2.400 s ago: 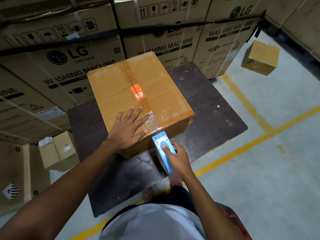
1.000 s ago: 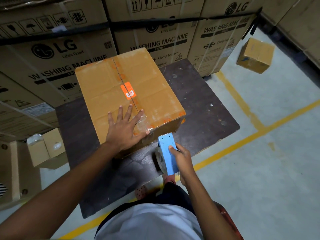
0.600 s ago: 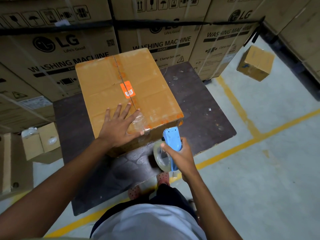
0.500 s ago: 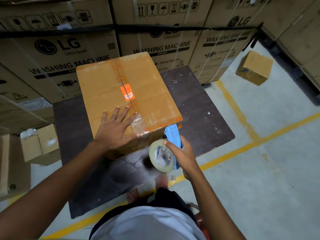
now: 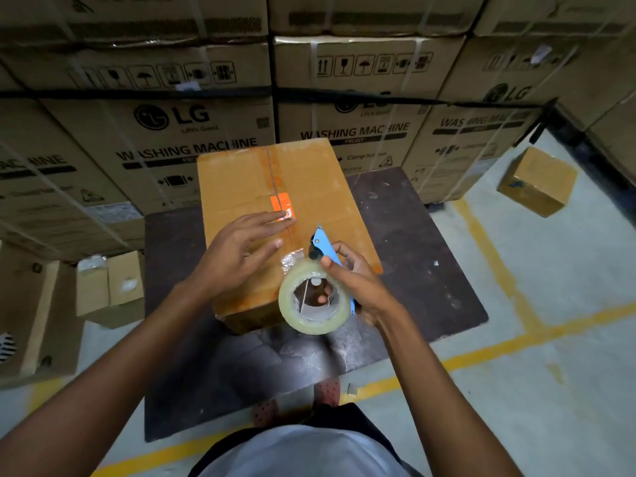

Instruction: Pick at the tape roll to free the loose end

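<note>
Head view: the right hand grips the blue tape dispenser at frame centre, its clear roll facing the camera, nose pointing up-frame along the seam of the cardboard box. The left hand, fingers spread flat, lies just left of it over the box top. The box stands on a dark platform, with stacked washing-machine cartons behind.

Blue tape dispenser, clear tape roll, orange-stickered tan box
</note>
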### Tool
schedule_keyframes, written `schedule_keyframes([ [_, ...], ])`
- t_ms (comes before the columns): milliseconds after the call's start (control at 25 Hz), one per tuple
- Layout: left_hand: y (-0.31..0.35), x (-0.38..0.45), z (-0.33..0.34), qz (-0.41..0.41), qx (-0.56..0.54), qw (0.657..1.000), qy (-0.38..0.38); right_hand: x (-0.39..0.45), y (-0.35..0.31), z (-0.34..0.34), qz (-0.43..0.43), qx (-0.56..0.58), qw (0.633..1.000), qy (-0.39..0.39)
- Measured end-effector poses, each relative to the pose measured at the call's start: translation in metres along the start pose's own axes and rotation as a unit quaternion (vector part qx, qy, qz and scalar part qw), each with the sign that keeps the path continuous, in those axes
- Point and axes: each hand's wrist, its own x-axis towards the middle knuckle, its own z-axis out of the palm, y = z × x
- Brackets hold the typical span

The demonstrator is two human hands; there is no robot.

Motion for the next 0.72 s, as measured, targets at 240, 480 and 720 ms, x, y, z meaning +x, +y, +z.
schedule_keyframes([
  [240,0.020,0.006,-0.003,0.005,-0.074,0.994,0.083,0.025,0.003,0.020,0.035,0.111,0.989,-0.087],
  [480,0.018,0.003,-0.007,-0.044,-0.080,0.988,0.123,0.039,0.007,0.022,0.068,0.098,0.986,-0.119],
  [720,0.019,0.003,-0.027,-0.054,-0.129,0.987,0.076,0.041,0.010,0.025,0.075,0.083,0.984,-0.136],
])
